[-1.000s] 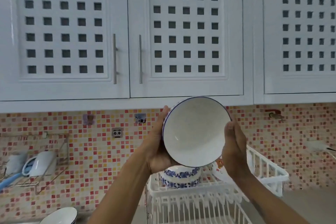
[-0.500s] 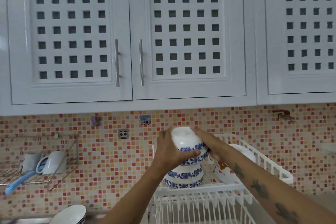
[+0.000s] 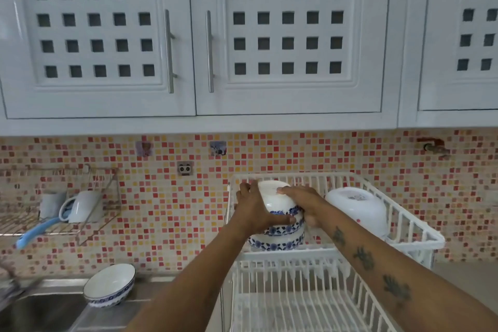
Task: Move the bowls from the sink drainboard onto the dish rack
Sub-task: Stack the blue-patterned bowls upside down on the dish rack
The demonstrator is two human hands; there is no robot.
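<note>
An upside-down white bowl with a blue flower band [image 3: 275,199] rests on top of another upturned blue-and-white bowl [image 3: 277,242] at the back of the white dish rack [image 3: 415,234]. My left hand [image 3: 253,210] grips the top bowl's left side and my right hand [image 3: 301,201] holds its right side. One more blue-and-white bowl [image 3: 109,287] sits upright on the steel drainboard [image 3: 113,318] at the lower left, beside the sink.
A large white bowl [image 3: 358,210] lies upturned in the rack to the right of the stack. A wire wall shelf [image 3: 54,213] at the left holds a white mug and a blue-handled tool. White cabinets hang overhead. The sink basin [image 3: 37,312] is at the far lower left.
I turned the bowl over from facing me and brought it down onto the upturned bowl in the rack. Both hands stayed on it and sank lower.
</note>
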